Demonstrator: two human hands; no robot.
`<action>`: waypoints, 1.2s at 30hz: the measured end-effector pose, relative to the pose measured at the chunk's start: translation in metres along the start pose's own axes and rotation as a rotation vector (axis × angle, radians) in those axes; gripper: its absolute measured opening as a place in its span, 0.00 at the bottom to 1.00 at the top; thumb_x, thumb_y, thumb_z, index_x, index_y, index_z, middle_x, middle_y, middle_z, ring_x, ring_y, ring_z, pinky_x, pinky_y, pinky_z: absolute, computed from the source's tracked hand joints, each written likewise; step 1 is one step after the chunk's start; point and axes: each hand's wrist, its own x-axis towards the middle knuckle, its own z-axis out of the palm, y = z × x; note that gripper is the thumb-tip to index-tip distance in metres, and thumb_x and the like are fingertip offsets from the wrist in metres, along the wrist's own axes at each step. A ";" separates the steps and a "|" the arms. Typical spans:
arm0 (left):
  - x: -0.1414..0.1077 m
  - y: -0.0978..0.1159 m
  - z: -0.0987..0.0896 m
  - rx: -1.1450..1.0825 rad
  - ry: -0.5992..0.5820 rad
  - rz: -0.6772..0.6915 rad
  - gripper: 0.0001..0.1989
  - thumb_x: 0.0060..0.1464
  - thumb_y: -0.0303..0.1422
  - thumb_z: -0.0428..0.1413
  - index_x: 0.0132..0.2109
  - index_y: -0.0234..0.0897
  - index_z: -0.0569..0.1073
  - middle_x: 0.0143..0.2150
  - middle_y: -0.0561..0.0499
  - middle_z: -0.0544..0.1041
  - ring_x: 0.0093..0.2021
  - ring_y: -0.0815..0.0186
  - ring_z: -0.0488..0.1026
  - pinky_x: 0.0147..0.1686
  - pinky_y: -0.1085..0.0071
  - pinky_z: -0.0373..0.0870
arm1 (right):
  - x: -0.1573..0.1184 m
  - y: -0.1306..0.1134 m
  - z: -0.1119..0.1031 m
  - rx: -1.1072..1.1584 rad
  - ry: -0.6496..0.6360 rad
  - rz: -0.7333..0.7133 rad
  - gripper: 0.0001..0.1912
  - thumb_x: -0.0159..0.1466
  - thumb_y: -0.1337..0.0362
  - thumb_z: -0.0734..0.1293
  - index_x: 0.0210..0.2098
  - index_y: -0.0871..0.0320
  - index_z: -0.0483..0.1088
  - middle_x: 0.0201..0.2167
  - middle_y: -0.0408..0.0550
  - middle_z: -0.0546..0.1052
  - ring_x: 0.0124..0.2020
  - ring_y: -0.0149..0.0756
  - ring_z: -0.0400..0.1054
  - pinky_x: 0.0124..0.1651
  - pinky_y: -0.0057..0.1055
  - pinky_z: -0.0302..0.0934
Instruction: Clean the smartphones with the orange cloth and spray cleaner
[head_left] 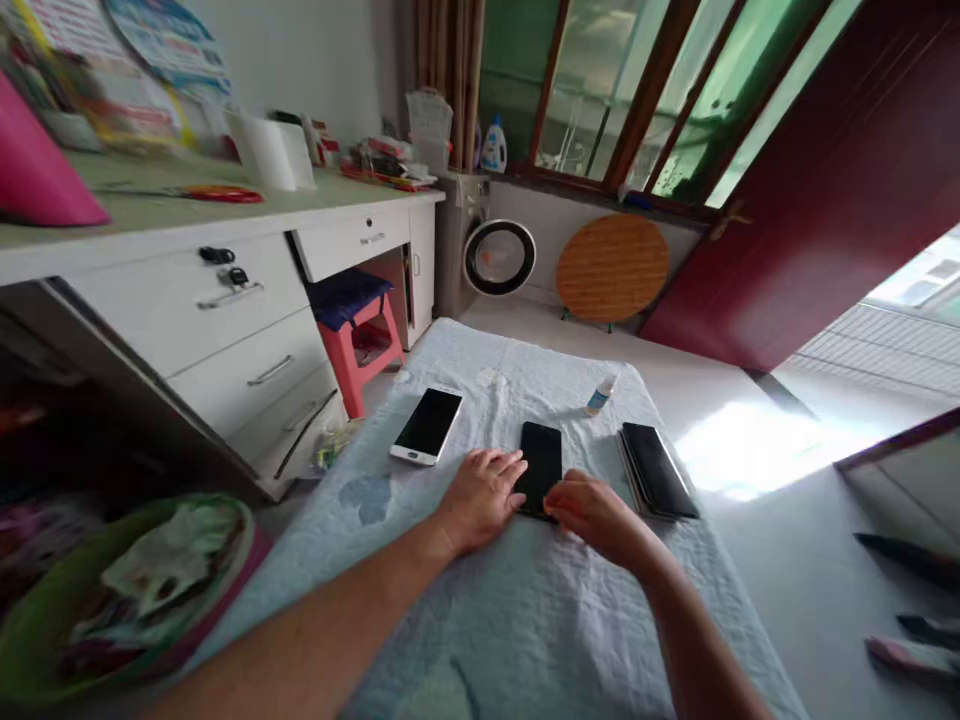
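A black smartphone point(541, 462) lies flat on the pale blue cloth point(465, 620) in front of me. My left hand point(484, 492) rests beside it, palm down and fingers stretched out, the fingertips at its left edge. At the phone's lower right corner, the fingers of my right hand point(589, 508) are pinched together. Whatever they hold, if anything, is too small to make out. A white-framed smartphone point(427, 427) lies to the left. On the right are stacked dark phones point(658, 472), and a small bottle with a blue label point(601, 396) stands farther back.
To the left is a white desk point(247, 290) with drawers, a pink stool point(360, 345) under it. A basket point(244, 560) with crumpled items stands at lower left. Beyond the cloth are a washing machine point(461, 230), its door open, and a round wooden tabletop point(611, 265).
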 end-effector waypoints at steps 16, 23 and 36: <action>0.000 -0.010 -0.018 -0.050 -0.232 0.096 0.27 0.61 0.33 0.48 0.66 0.49 0.52 0.68 0.56 0.54 0.65 0.58 0.53 0.62 0.56 0.46 | -0.013 -0.001 0.008 -0.086 0.089 0.084 0.01 0.55 0.69 0.61 0.28 0.57 0.63 0.25 0.41 0.69 0.26 0.29 0.60 0.31 0.26 0.49; 0.000 -0.013 -0.013 -0.034 -0.210 0.123 0.24 0.61 0.34 0.48 0.63 0.49 0.57 0.68 0.56 0.55 0.65 0.58 0.53 0.62 0.54 0.46 | -0.015 -0.002 0.013 -0.083 0.078 0.087 0.01 0.56 0.68 0.62 0.29 0.57 0.64 0.31 0.43 0.69 0.30 0.30 0.62 0.34 0.26 0.52; 0.002 -0.010 -0.019 -0.049 -0.204 0.122 0.23 0.61 0.34 0.49 0.63 0.49 0.60 0.67 0.56 0.57 0.63 0.58 0.55 0.61 0.56 0.48 | -0.012 -0.009 0.023 -0.153 0.103 0.080 0.06 0.55 0.74 0.59 0.28 0.57 0.61 0.28 0.43 0.68 0.29 0.30 0.60 0.33 0.26 0.49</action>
